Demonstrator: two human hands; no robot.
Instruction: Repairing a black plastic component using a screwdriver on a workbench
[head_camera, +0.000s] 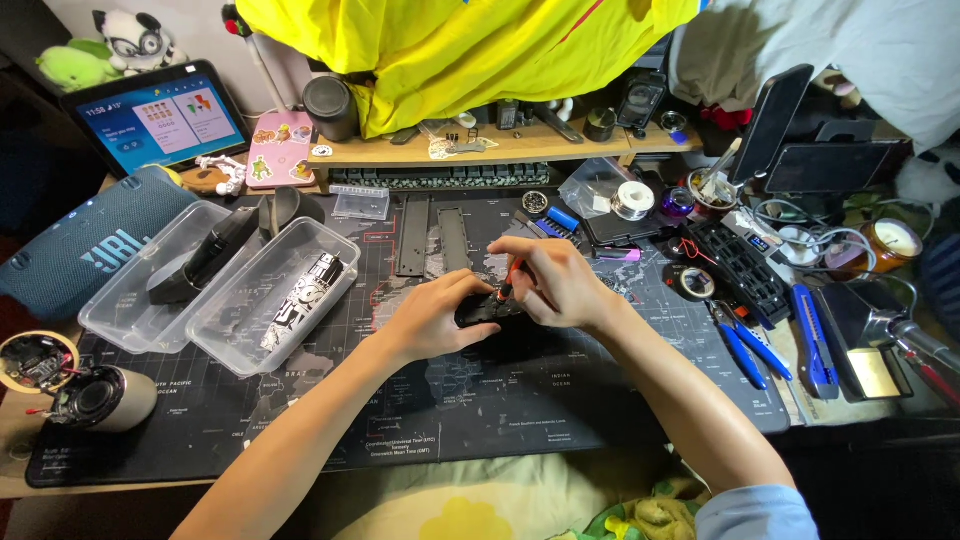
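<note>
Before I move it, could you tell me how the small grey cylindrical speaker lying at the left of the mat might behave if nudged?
The grey cylindrical speaker lies on its side, so it would probably roll. Loose red wires trail from its end toward the opened round part, so they could snag or tear. It looks compact and fairly rigid.

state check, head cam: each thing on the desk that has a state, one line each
left hand: gripping small black device on the mat
right hand: holding orange-handled screwdriver, tip down on the device
tablet: screen on, propped up
two clear plastic tubs: lidless, black parts inside
candle jar: open, unlit
blue-handled pliers: lying flat, untouched
tape roll: lying flat
</note>
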